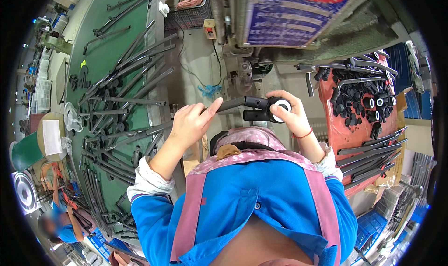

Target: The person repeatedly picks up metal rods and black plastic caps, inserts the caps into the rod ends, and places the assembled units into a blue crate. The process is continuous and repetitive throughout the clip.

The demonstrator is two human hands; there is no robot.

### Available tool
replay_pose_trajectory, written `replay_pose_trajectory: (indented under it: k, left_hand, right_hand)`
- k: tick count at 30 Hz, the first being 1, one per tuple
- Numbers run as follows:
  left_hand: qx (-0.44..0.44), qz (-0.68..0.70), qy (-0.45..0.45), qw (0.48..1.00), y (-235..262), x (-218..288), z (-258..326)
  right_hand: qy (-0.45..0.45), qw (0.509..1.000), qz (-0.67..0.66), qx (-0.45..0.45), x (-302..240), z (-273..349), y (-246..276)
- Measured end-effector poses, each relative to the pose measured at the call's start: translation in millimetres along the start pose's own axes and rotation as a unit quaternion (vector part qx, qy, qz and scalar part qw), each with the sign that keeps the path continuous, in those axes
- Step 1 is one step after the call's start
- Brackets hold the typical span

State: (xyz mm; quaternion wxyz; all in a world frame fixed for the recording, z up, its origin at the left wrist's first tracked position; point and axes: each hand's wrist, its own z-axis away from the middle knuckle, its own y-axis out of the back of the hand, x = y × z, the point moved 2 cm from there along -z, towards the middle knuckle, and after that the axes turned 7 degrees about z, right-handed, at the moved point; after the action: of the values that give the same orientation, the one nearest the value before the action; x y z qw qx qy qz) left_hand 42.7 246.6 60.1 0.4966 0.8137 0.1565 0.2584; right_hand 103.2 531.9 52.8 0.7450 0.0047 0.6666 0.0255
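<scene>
A long black metal tube (232, 104) runs through my left hand (193, 121), whose fingers wrap round it with the thumb stretched along it. At its right end is a black forked joint (255, 115) with two short tube sockets, and the tube's end meets the upper one. My right hand (294, 116) pinches the joint's round hub, thumb on the white ring (283, 106) and fingers over the top. The assembly is in front of my waist, below the machine head (242, 70). How far the tube sits in the socket I cannot tell.
To the left, a green conveyor (105, 46) carries many black tubes. A red-covered table (333, 121) at the right holds a pile of black fittings (354, 98) and finished-looking rods (373, 151). A blue sign (289, 18) hangs ahead. Another person (65, 224) works at the lower left.
</scene>
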Motion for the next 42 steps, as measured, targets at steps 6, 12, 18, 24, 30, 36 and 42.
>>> replay_pose_trajectory:
  k: [6, 12, 18, 24, 30, 36, 42]
  left_hand:
    - [0.004, 0.014, 0.037, 0.999, -3, -8, 11]
    - [-0.070, 0.187, 0.092, 0.976, -18, -20, 27]
    - [-0.133, 0.232, 0.072, 0.961, -14, -16, 24]
    - [-0.024, 0.050, -0.020, 0.998, 3, 3, 4]
    - [-0.011, 0.036, -0.010, 0.999, 7, 3, -18]
    - [0.008, 0.013, -0.004, 1.000, 5, -3, -55]
    - [0.021, 0.000, -0.010, 1.000, 1, -20, -78]
  right_hand:
    - [-0.039, 0.999, 0.038, 0.002, -24, -8, -15]
    - [-0.054, 0.987, 0.145, -0.041, -26, -18, -10]
    - [-0.095, 0.981, 0.143, -0.091, -34, -18, -16]
    - [-0.067, 0.992, 0.090, -0.066, -35, -15, -22]
    - [0.025, 0.990, 0.138, -0.031, -37, -29, -8]
    - [0.135, 0.972, 0.179, 0.062, -24, -63, 12]
    - [0.326, 0.834, 0.438, 0.084, 26, -103, 39]
